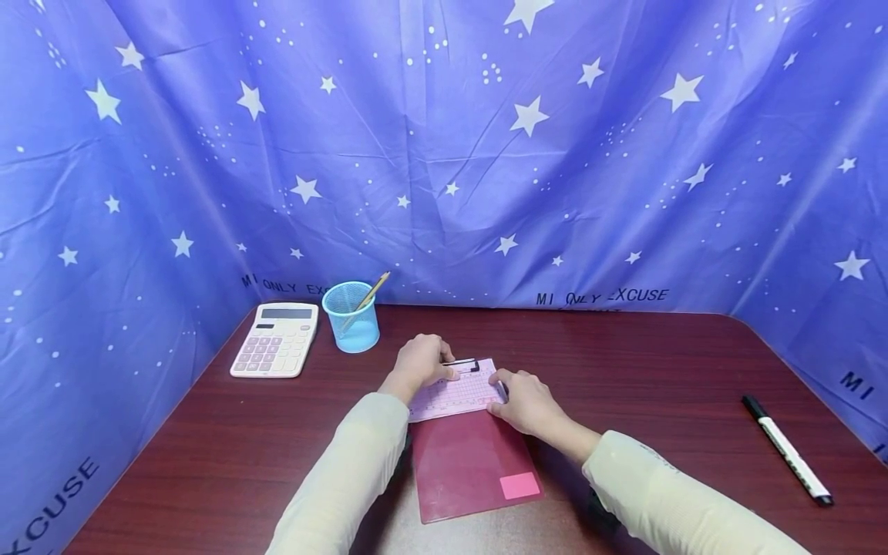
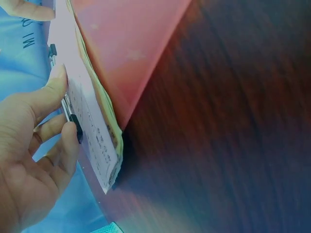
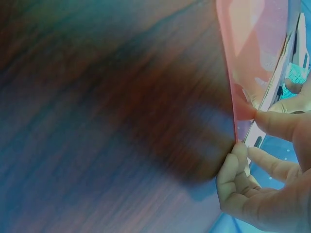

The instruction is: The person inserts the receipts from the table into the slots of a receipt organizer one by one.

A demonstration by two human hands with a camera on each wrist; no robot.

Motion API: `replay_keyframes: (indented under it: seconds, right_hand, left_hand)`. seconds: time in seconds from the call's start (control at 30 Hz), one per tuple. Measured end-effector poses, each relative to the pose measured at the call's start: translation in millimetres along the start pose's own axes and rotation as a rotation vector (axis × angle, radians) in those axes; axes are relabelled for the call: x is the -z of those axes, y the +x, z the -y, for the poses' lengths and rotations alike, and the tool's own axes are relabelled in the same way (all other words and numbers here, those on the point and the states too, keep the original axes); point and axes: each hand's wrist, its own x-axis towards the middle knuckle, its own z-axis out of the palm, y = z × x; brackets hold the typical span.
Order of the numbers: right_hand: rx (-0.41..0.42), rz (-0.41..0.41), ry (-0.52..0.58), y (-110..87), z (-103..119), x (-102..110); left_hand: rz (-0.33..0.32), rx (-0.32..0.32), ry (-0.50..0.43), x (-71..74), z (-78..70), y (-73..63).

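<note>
A dark red clipboard (image 1: 472,462) with a pink label (image 1: 519,486) lies on the table. Across its far end rests a pad of pinkish printed forms (image 1: 458,393), whose layered sheets show edge-on in the left wrist view. My left hand (image 1: 423,362) grips the metal clip (image 2: 65,104) with black ends at the top edge, thumb over the paper. At the right side, my right hand (image 1: 530,401) pinches the pad's edge with its thumb (image 3: 272,121). Its lower fingers (image 3: 233,179) curl at the clipboard's edge in the right wrist view.
A white calculator (image 1: 274,339) and a blue mesh pen cup (image 1: 351,320) holding a pencil (image 1: 375,289) stand at the back left. A black-capped white marker (image 1: 791,455) lies far right. A starry blue curtain (image 1: 444,154) hangs behind the table (image 1: 645,370).
</note>
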Motion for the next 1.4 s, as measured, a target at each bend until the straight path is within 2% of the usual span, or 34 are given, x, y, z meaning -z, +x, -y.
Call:
replay_keyframes:
  seconds: [0.2, 0.43, 0.6, 0.77, 0.87, 1.07, 1.3, 1.4]
  right_hand:
    - [-0.01, 0.007, -0.001, 0.5, -1, -2]
    - [-0.019, 0.011, 0.01, -2.1, -1, -4]
    - [-0.017, 0.004, 0.014, -2.6, -1, -3]
    - [-0.008, 0.005, 0.01, -2.1, -1, -2]
    - [-0.01, 0.01, 0.007, -1.7, 0, -2]
    - [-0.01, 0.014, 0.006, -1.5, 0, -2]
    - [-0.023, 0.017, 0.006, -3.1, -1, -2]
    - [-0.021, 0.016, 0.004, -3.6, -1, -3]
  left_hand:
    - [-0.016, -0.018, 0.025, -1.0, 1.9, -3.0]
    - [-0.02, -0.08, 0.138, 1.2, -0.8, -13.2]
    - [0.016, -0.105, 0.191, 0.8, 0.6, -21.3]
    - [0.045, -0.129, 0.175, 2.5, 4.3, -32.5]
    - [0.045, -0.126, 0.172, 5.3, 8.1, -39.9]
    - [0.057, -0.074, 0.204, 13.3, 18.6, -52.3]
    - [0.09, -0.089, 0.23, 13.8, 25.9, -64.3]
    - [0.078, -0.097, 0.246, 13.0, 25.6, -66.7]
